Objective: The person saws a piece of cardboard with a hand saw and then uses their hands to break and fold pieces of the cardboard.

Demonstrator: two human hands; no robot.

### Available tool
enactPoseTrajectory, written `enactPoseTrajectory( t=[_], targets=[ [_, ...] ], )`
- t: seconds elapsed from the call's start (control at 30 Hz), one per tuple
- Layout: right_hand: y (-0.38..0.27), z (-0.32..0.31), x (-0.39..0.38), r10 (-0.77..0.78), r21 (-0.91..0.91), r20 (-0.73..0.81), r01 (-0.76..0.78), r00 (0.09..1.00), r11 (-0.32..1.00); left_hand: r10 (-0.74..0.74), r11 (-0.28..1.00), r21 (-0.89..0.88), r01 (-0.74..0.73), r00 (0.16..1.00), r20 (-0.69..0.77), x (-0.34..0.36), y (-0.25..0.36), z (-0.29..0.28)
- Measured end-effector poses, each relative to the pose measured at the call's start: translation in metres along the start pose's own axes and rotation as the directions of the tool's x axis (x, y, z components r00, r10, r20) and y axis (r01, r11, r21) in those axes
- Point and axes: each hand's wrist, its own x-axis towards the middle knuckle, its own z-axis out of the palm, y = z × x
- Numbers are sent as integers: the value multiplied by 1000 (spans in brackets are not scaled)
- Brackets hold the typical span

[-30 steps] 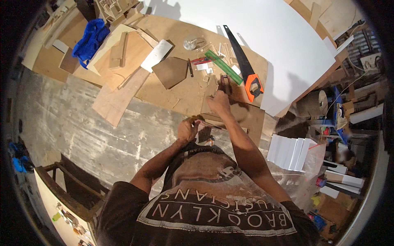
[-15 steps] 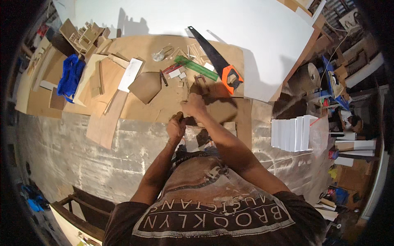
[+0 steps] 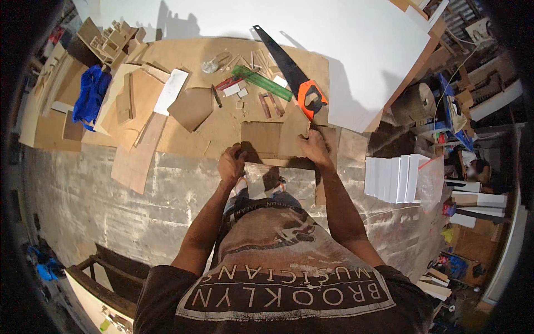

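Head camera view: the person stands at a counter (image 3: pixel 222 123) with both forearms extended over its near edge. A flat brown panel (image 3: pixel 262 133) lies on the counter at that edge, between the two hands. The left hand (image 3: pixel 231 165) is just beside the panel's left end, fingers curled inward in a narrow shape; whether anything is held within them cannot be determined. The right hand (image 3: pixel 317 147) is at the panel's right side, fingers bent and close together; its grip is obscured, so a firm hold cannot be confirmed.

Just beyond the right hand lies a handsaw (image 3: pixel 289 69), orange handle toward the person, black blade pointing away and to the left. Left of the saw handle are small brown wooden pieces (image 3: pixel 271 104). A green strip (image 3: pixel 264 83) lies diagonally beside the blade, near a red item (image 3: pixel 228 83) and small white pieces (image 3: pixel 235 91). Further left are a dark slim stick (image 3: pixel 216 96), a brown angular board (image 3: pixel 192 109), a white rectangular piece (image 3: pixel 171 92), overlapping thin wood sheets (image 3: pixel 146 92) and a blue cloth-like item (image 3: pixel 92 97). White panels (image 3: pixel 392 179) stand in a row to the right.
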Motion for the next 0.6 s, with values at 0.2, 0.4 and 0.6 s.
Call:
enactPoseTrajectory(
  t=[0.2,0.4,0.6],
  targets=[
    [9,3,11,-51,-51,-21,50,998,997,-29,999,-24,29,999,-22,-3,5,-1],
    [5,3,21,-21,-116,11,23,1000,993,-23,999,-36,23,1000,-10,-2,9,-5],
    [2,8,22,36,-97,22,-33,999,995,-18,999,-38,18,1000,-11,-1,0,-3]
  ],
)
